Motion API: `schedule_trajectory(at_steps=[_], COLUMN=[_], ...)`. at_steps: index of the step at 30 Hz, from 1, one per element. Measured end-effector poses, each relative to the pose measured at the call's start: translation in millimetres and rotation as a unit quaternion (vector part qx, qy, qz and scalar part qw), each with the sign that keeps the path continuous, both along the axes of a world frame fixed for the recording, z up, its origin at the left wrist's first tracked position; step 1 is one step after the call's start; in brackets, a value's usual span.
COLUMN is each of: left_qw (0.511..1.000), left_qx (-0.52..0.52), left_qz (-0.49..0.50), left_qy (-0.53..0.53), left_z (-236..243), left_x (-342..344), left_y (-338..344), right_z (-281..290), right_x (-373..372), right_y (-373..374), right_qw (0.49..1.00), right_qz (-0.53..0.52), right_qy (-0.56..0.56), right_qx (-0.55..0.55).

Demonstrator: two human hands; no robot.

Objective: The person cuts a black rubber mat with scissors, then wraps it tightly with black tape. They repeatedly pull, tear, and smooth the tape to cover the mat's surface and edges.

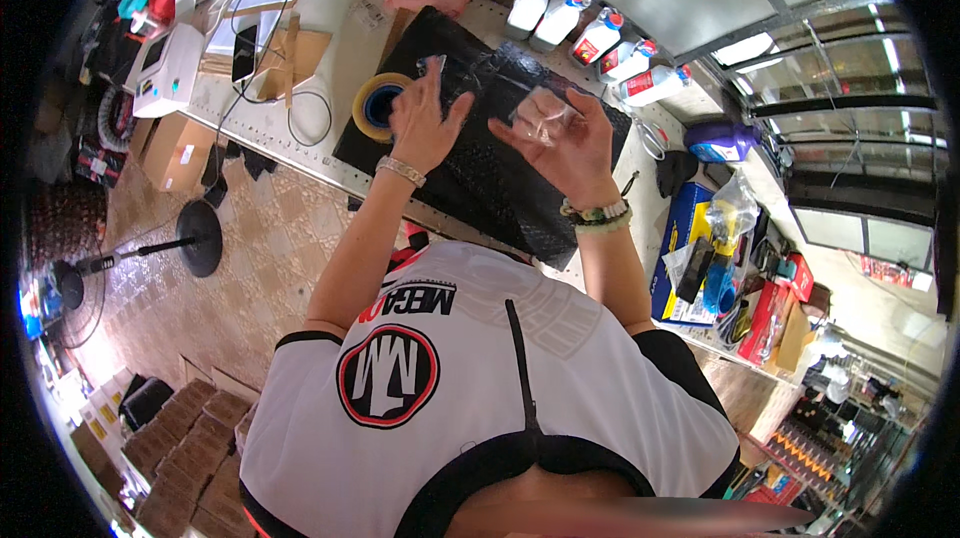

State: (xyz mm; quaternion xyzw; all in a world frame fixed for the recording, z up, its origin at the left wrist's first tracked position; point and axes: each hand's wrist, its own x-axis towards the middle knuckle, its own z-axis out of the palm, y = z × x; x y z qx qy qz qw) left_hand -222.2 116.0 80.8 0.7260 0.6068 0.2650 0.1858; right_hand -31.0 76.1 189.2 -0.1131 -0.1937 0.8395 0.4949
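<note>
Black mat [480, 188] — right hand [565, 143] holds clear packet [543, 115]; white bottles [600, 38] behind.

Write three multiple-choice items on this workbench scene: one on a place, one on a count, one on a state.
1. Where is the roll of tape?
A. on the floor
B. at the left edge of the black mat
C. on the blue box

2. How many white bottles stand at the bench's far edge?
A. two
B. five
C. nine

3. How is the clear plastic bag?
A. held up in the right hand
B. lying flat on the floor
C. hung on a wall

Key: B, the roll sits by the mat beside the left hand; B, five show in a row; A, the fingers grip it above the mat.
</note>
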Motion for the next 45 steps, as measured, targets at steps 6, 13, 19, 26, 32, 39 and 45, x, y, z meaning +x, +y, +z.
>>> schedule_trajectory(at_steps=[6, 13, 19, 26, 32, 39, 45], left_qw=[0.242, 0.486, 0.614, 0.813, 0.918, 0.918, 0.930], left_qx=[-0.531, -0.512, -0.410, -0.159, -0.026, 0.026, -0.074], left_qz=[-0.404, -0.228, -0.044, 0.070, 0.105, 0.122, 0.051], left_qy=[-0.704, -0.671, -0.672, -0.555, -0.382, -0.376, -0.357], left_z=[50, 39, 8, -28, -20, 10, 30], left_x=[28, 27, 21, 33, 45, 33, 24], left_y=[-13, -45, -23, 12, 28, 24, 21], right_z=[-4, -7, -28, -102, -143, -119, -128], right_x=[0, 9, 68, 90, 69, 70, 75], right_y=[-14, -20, 34, 162, 210, 159, 120], right_qw=[0.918, 0.868, 0.956, 0.730, 0.665, 0.806, 0.818], right_qz=[0.276, 0.302, 0.094, -0.002, -0.076, -0.187, -0.225], right_qy=[0.252, 0.345, -0.058, -0.674, -0.704, -0.552, -0.523], right_qx=[-0.133, -0.190, -0.272, 0.114, 0.237, 0.104, 0.082])
